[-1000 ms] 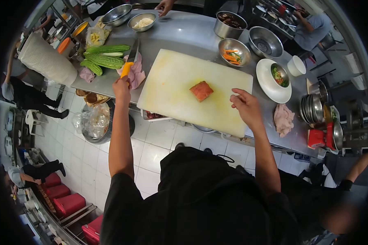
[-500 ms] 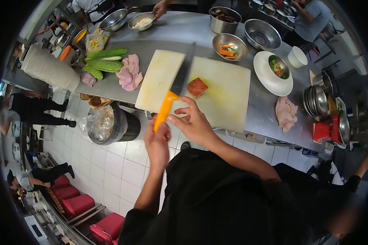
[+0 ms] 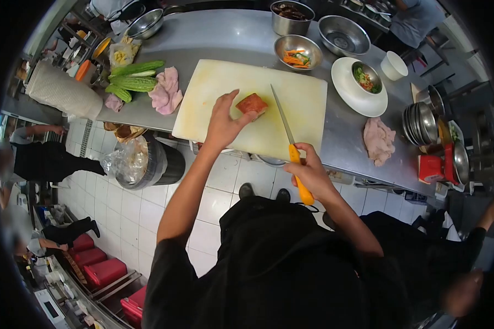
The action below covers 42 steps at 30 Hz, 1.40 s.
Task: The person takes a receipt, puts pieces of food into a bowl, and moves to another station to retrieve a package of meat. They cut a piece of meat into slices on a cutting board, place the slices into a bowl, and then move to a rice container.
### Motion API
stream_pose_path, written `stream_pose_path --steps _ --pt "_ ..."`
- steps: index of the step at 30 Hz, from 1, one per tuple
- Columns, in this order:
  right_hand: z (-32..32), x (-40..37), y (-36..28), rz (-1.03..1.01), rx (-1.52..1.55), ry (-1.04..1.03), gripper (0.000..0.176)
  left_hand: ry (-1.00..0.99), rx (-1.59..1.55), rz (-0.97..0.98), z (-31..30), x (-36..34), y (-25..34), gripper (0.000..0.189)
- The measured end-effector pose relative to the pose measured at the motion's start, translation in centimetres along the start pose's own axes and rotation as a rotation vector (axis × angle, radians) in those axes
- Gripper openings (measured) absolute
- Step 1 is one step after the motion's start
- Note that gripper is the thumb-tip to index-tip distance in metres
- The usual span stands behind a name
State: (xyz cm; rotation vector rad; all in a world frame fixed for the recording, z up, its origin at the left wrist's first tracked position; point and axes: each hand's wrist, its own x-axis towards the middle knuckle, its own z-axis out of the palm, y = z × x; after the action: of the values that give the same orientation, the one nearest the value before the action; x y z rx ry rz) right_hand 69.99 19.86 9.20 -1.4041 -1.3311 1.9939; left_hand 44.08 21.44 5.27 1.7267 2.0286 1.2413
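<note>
A white cutting board [image 3: 203, 82] lies along the front of the steel table, with a reddish-brown block of meat [image 3: 252, 104] near its middle. My left hand [image 3: 225, 122] is over the board just left of the meat. Its fingers are spread, and the thumb is right at the block's lower edge. In my right hand [image 3: 312, 174] is a knife [image 3: 284, 118], gripped by its orange handle. The long blade slants up and left across the board, to the right of the meat, its tip pointing away from me.
Pink cloths [image 3: 166, 92] and green ridged gourds [image 3: 133, 79] lie left of the board. Behind it stand a bowl of cut vegetables [image 3: 282, 46] and a metal pot [image 3: 292, 26]. A white plate [image 3: 362, 107] is at right. Below the table's left edge stands a lined bin [image 3: 173, 164].
The knife has passed from my left hand to my right and moved rightward. My left hand has reached up to the meat. A person's hand at the far bowl has left view.
</note>
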Motion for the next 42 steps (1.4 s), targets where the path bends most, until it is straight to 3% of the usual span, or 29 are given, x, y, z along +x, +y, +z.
stream_pose_path --steps 2,5,8,9,12,17,23,26,29,33,38,39,42 --pt "-1.0 -0.7 0.2 0.050 -0.040 -0.004 0.060 -0.047 0.159 0.077 2.4 1.1 -1.0 0.063" --pt "-2.6 -1.2 1.3 0.083 0.015 -0.027 0.059 -0.246 0.023 -0.091 3.3 2.3 -1.7 0.068" --pt "-3.8 -1.7 2.3 0.094 0.065 -0.045 0.056 -0.232 -0.628 -0.367 3.9 2.6 -5.3 0.068" --pt "-4.1 -1.8 2.7 0.093 0.085 -0.061 0.055 -0.222 -0.804 -0.593 1.8 2.4 -2.3 0.057" --pt "-4.7 -1.9 2.8 0.121 0.090 -0.063 0.055 -0.282 -1.494 -0.769 -0.1 0.5 -3.7 0.048" --pt "-5.0 -1.7 2.8 0.132 0.036 -0.060 0.055 -0.234 -1.906 -0.647 -1.9 -3.0 -4.2 0.063" --pt "-5.2 -1.3 2.9 0.124 -0.021 -0.048 0.053 -0.387 -1.639 -0.412 -4.6 -2.7 -3.0 0.077" --pt "-5.3 -1.2 3.0 0.113 -0.023 -0.053 0.052 -0.423 -1.559 -0.372 -4.9 -1.8 -3.2 0.074" --pt "-5.5 -1.2 3.0 0.100 -0.023 -0.048 0.051 -0.371 -1.413 -0.386 -4.9 -1.0 -3.6 0.068" --pt "-5.7 -0.8 3.2 0.081 -0.129 -0.017 0.050 -0.240 -0.767 -0.377 -2.9 1.3 -2.3 0.059" --pt "-4.9 -0.9 1.6 0.076 -0.443 0.040 0.045 0.055 -0.011 -0.356 3.1 -0.8 1.0 0.065" --pt "-4.8 -0.9 1.3 0.059 -0.534 0.057 0.044 0.105 -0.005 -0.281 3.7 -1.1 0.5 0.062" --pt "-4.9 -0.6 1.6 -0.005 -0.721 0.096 0.041 0.101 -0.125 -0.386 4.2 -1.8 -1.0 0.047"
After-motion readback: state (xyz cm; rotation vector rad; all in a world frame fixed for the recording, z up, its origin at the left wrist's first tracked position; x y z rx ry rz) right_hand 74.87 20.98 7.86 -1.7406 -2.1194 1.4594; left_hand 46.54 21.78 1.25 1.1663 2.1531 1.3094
